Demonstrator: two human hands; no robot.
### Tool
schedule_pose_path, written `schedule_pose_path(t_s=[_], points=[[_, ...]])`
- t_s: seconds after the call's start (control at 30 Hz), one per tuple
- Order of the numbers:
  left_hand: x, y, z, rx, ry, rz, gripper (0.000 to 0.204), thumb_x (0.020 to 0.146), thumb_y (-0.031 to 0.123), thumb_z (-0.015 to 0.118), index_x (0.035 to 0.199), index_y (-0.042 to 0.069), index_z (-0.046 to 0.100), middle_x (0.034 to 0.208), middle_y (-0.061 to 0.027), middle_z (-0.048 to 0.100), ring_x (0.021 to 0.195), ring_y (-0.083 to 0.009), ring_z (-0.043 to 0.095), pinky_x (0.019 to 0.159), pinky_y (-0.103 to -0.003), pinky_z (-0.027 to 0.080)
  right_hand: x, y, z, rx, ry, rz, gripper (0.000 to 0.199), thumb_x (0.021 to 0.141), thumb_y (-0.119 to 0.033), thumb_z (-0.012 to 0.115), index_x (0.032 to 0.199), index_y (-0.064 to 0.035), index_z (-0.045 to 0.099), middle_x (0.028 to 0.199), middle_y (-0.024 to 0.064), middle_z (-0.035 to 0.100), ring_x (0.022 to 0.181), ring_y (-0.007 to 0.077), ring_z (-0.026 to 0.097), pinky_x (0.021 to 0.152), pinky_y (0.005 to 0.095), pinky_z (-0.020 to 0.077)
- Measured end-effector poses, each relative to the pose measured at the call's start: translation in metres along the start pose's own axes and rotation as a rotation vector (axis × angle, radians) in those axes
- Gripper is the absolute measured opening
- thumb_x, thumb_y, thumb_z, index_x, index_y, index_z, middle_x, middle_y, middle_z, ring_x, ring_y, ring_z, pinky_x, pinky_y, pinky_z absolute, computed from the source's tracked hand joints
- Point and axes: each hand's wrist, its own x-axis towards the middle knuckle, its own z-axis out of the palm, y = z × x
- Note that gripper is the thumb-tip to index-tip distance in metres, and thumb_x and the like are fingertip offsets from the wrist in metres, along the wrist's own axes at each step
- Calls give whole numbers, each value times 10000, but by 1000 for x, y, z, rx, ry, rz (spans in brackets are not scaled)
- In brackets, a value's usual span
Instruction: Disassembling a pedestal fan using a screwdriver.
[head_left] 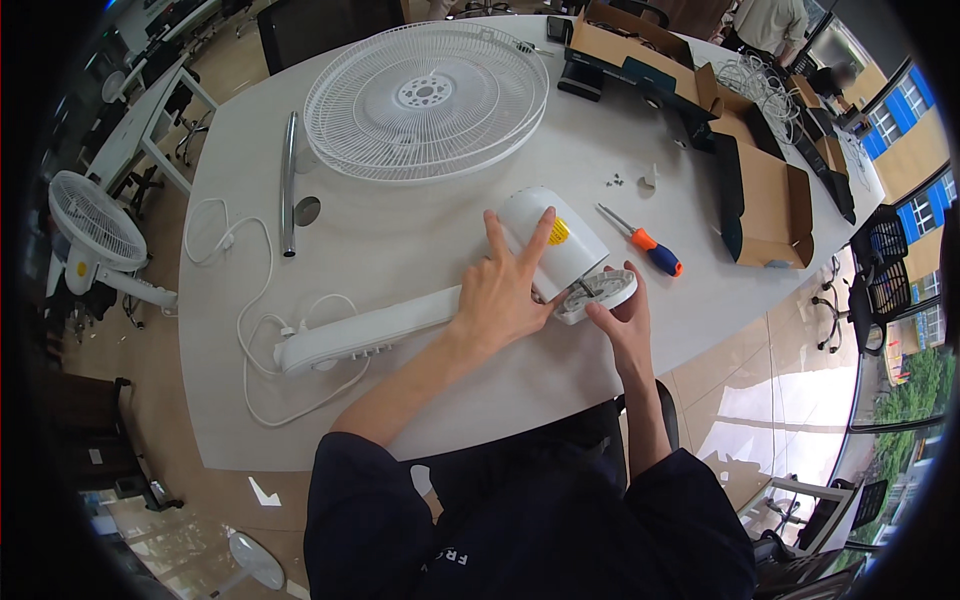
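Observation:
A white fan motor housing [568, 238] with a yellow sticker lies on its side, joined to a long white fan neck with buttons [375, 332]. My left hand [503, 295] grips the housing near that joint, two fingers stretched across its shell and the thumb low by its open end. A thin metal shaft [586, 288] sticks out of the housing. My right hand [627, 315] pinches a round, ribbed white plastic cover [612, 290] by its edge, at the shaft's end. Whether cover and shaft touch, I cannot tell.
An orange-and-blue screwdriver [655, 252] lies to the right, near several small screws [614, 182] and a small white part [651, 177]. Farther back are a white fan grille [350, 120], a metal pole [290, 185] and open cardboard boxes [770, 200]. A white cord [262, 290] curls at left.

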Motion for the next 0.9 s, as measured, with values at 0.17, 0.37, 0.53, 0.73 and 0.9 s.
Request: schedule_pose_path(t_s=[0.17,0.37,0.53,0.73,0.9], points=[[0,0,0,-23,-115,-89,1065,840,603,713,1642,173,160,1030,-353,656,696,-423,712,617,-479,575,6,-5,0,-55,-70,-15,1094,734,-273,875,1581,-11,235,1436,212,460,1300,309,538,1008,424,515],[11,-5,1,-30,-26,-54,1075,869,605,668,1624,45,146,672,-177,680,608,-362,704,573,-481,564,0,-20,-14,-339,-48,-34,1078,618,-296,820,1562,-59,356,1335,165,537,1163,261,559,897,425,541],[12,-15,1,-68,-40,-49,1086,868,594,674,1615,13,141,660,-168,677,555,-347,678,539,-469,551,-8,-28,-68,-245,-57,-55,1035,641,-327,803,1542,-50,376,1320,161,541,1192,266,539,1022,428,464],[13,-11,6,-23,-20,-22,1114,857,606,680,1615,5,127,655,-160,666,555,-330,677,541,-452,554,55,-82,-65,-81,-9,-372,935,822,-394,817,1521,-19,322,1467,212,512,1333,276,510,1124,412,386],[8,-15,9,-13,-10,-28,1163,823,629,710,1621,20,123,713,-175,680,586,-331,688,570,-441,564,164,-97,35,-131,-109,-342,871,798,-312,872,1441,3,377,1400,171,561,1244,234,565,1042,338,455]])
